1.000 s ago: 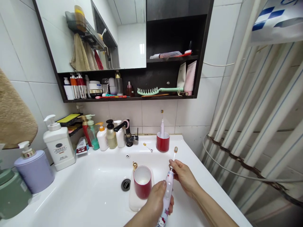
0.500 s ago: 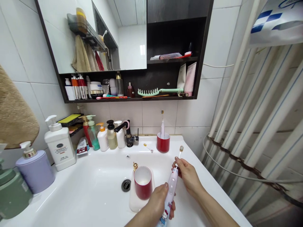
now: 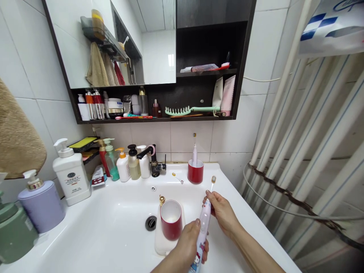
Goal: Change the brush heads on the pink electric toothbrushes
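Note:
My left hand (image 3: 190,239) is wrapped round the pale pink handle of an electric toothbrush (image 3: 205,220) with a cartoon print near its base. The fingers of my right hand (image 3: 220,209) pinch the neck of its brush head (image 3: 213,180), just where it meets the handle. The toothbrush is tilted, bristles up, over the right side of the sink. Left of my hands, a red cup (image 3: 171,224) with a white inside stands on a whitish tray (image 3: 160,242) in the basin. Another red cup (image 3: 195,173) on the back rim holds a second electric toothbrush (image 3: 195,155). A loose brush head (image 3: 178,178) lies beside that cup.
The white sink (image 3: 113,227) has a black faucet (image 3: 155,163) at its back and a dark drain (image 3: 151,223). Pump bottles (image 3: 72,176) line the left and back rim. A mirrored cabinet (image 3: 159,119) hangs above, and pipes (image 3: 298,159) run along the right wall.
My right hand and the brush head have shifted slightly left and toward the handle. The toothbrush has moved a little left too. Both hands keep their grip.

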Demonstrator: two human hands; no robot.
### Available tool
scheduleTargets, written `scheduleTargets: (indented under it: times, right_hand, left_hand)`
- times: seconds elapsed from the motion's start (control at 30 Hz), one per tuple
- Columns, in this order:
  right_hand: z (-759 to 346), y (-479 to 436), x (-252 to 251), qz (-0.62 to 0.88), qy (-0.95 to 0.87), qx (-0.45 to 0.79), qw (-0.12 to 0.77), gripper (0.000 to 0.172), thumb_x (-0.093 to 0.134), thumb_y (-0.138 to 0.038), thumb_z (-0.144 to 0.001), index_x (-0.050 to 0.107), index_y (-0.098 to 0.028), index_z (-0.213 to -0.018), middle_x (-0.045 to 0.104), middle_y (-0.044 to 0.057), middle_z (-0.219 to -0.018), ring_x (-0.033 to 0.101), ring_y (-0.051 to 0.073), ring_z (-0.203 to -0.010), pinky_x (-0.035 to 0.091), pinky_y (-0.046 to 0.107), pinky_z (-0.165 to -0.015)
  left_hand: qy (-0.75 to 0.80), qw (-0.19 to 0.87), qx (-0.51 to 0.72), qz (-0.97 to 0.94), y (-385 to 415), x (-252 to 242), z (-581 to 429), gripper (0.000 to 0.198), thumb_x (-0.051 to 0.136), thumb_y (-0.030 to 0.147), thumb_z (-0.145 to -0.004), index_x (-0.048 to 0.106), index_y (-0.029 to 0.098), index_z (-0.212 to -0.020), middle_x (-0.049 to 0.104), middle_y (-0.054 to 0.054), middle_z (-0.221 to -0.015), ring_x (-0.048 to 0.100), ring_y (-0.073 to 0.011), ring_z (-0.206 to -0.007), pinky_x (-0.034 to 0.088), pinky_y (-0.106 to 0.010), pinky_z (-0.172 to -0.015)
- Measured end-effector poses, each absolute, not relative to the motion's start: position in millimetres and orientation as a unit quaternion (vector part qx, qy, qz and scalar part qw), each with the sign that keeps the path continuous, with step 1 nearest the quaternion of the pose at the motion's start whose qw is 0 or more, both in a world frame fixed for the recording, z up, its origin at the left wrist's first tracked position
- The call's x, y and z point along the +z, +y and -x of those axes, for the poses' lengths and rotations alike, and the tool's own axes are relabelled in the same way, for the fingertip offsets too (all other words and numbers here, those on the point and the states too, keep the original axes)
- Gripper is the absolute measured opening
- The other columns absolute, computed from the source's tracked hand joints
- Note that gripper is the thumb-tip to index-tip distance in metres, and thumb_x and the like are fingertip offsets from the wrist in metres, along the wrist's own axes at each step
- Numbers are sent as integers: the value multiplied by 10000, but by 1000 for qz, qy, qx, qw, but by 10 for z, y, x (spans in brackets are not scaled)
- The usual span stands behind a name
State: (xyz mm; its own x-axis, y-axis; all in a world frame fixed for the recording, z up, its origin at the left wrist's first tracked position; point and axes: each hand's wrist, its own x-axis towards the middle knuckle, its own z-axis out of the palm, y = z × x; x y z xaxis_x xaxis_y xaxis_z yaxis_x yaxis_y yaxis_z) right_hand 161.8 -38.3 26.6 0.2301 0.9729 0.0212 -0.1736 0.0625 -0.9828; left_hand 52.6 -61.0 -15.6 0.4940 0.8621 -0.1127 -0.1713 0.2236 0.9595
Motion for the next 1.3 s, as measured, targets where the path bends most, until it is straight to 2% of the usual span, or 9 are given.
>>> scheduleTargets:
  times: [0.4,0.57,0.77,0.83,0.93,1.0,1.17,1.3]
  right_hand:
    - [-1597,-371,263,509,-414,444,611,269,491,-424,-575,442,-169,-503,446,-48,-444,389,72,-417,315,207,-433]
    - [-1577,-368,269,519,-397,443,613,273,490,-417,-578,434,-166,-486,434,-47,-434,349,62,-392,294,200,-409]
    - [-1541,-392,340,547,-403,357,641,272,499,-403,-578,435,-168,-457,427,-42,-420,345,68,-397,285,203,-409]
    - [-1534,-402,365,532,-408,376,639,266,489,-405,-587,451,-167,-473,448,-37,-434,352,68,-404,291,201,-417]
    - [-1534,-402,384,479,-406,472,619,249,453,-413,-615,482,-173,-557,507,-19,-505,420,85,-465,329,204,-460]
    - [-1538,-392,384,471,-406,492,609,246,450,-410,-621,488,-170,-579,529,-7,-531,450,96,-505,346,208,-490]
    - [-1543,-398,379,497,-410,441,624,264,446,-406,-628,492,-155,-558,508,-9,-493,443,91,-487,346,207,-482]
    - [-1457,-476,413,457,-487,474,574,268,429,-407,-638,503,-152,-671,525,0,-596,442,87,-463,354,225,-456]
  left_hand:
    - [372,663,381,-526,-620,-118,-536,459,288,600,-593,362,149,-637,408,49,-405,340,-41,-260,208,-160,-276]
    - [351,694,363,-513,-618,-128,-549,473,208,599,-622,367,154,-653,404,47,-404,332,-47,-261,228,-170,-280]
    - [407,575,387,-595,-598,-77,-496,364,314,519,-646,364,160,-612,393,49,-451,348,-30,-334,242,-155,-332]
    - [384,605,377,-586,-586,-60,-478,366,289,520,-655,356,162,-624,400,46,-453,351,-34,-327,237,-157,-326]
    - [347,659,358,-563,-564,-55,-462,375,245,525,-667,343,163,-653,414,42,-446,349,-40,-300,225,-161,-309]
    - [356,646,363,-570,-553,-61,-460,362,261,512,-670,345,161,-651,414,41,-450,350,-38,-304,223,-158,-312]
    - [397,590,384,-588,-575,-44,-467,324,288,476,-680,346,163,-616,383,49,-463,342,-31,-333,247,-156,-333]
    - [380,565,417,-603,-586,67,-421,320,279,462,-690,370,160,-640,394,42,-491,355,-39,-375,288,-168,-372]
